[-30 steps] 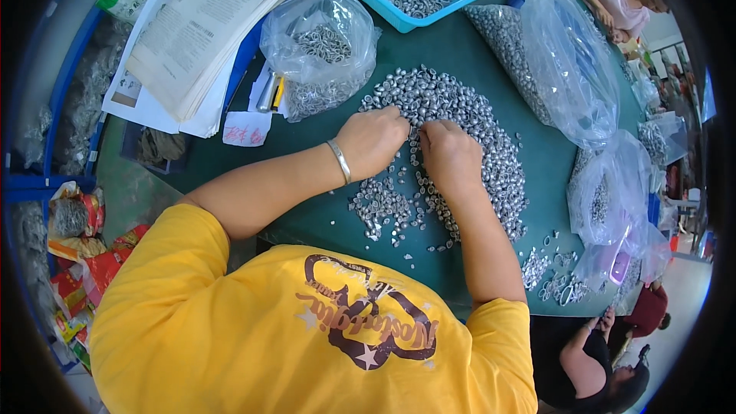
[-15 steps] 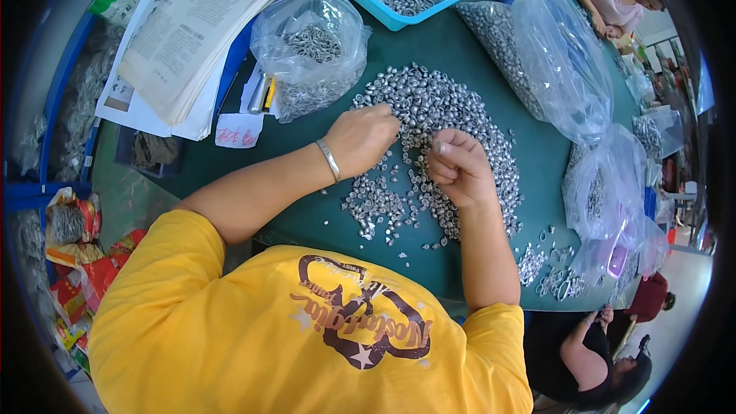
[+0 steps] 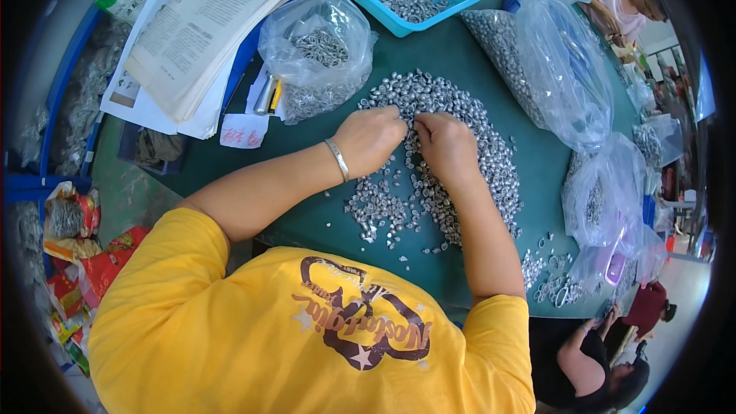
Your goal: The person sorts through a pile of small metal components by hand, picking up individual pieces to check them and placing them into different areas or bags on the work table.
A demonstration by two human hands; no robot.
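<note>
A large heap of small silver-grey metal pieces (image 3: 491, 157) lies on the green tabletop (image 3: 307, 218). My left hand (image 3: 372, 142), with a silver bangle (image 3: 337, 159) at its wrist, is closed at the heap's left edge. Close to its right, my right hand (image 3: 447, 146) is closed in a pinch over the heap. The fingertips of both hands nearly meet; whatever they hold is too small or hidden to make out. Below my left hand a smaller, looser group of metal pieces (image 3: 376, 203) is spread out.
Beyond the heap stand a clear bag of metal rings (image 3: 318, 50) and a turquoise basket (image 3: 399, 24) of parts. Stacked papers (image 3: 199, 38) lie at left. Filled plastic bags (image 3: 563, 69) line the right side. Co-workers sit at the far right (image 3: 621, 8) and lower right (image 3: 583, 360).
My right hand has moved left and slightly up, turning so its back shows, and its fingertips are now near my left hand's. My left hand has barely moved.
</note>
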